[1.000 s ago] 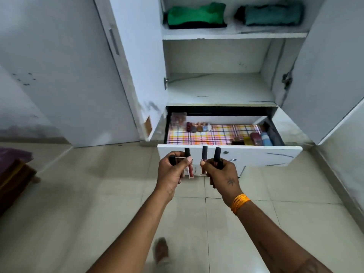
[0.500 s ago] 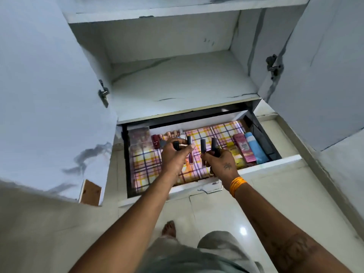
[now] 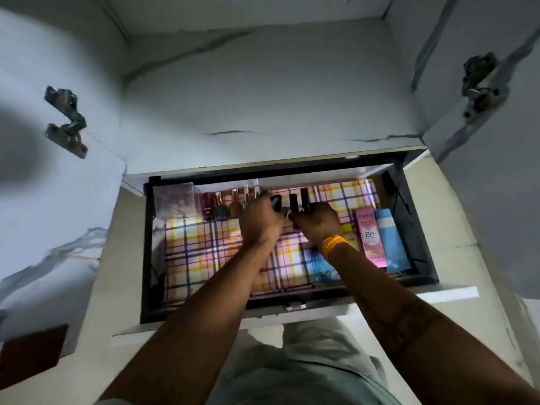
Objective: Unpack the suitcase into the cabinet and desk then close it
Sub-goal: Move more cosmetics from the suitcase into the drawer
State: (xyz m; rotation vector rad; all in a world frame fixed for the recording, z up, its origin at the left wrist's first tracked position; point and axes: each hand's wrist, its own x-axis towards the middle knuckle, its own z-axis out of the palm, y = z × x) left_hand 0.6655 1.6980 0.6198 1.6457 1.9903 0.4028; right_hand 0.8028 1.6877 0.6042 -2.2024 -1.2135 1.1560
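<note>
Now each hand's grip, left (image 3: 261, 222) and right (image 3: 317, 223), clamps dark tubes (image 3: 304, 201) beside a POND'S BB box (image 3: 368, 235).

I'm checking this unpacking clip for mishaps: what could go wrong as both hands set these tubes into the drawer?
The left hand and right hand each grip several dark-capped tubes; one might slip. Lowering them could topple the row of bottles at the drawer's back.

Dim, motion-blurred, wide-angle warped edges
</note>
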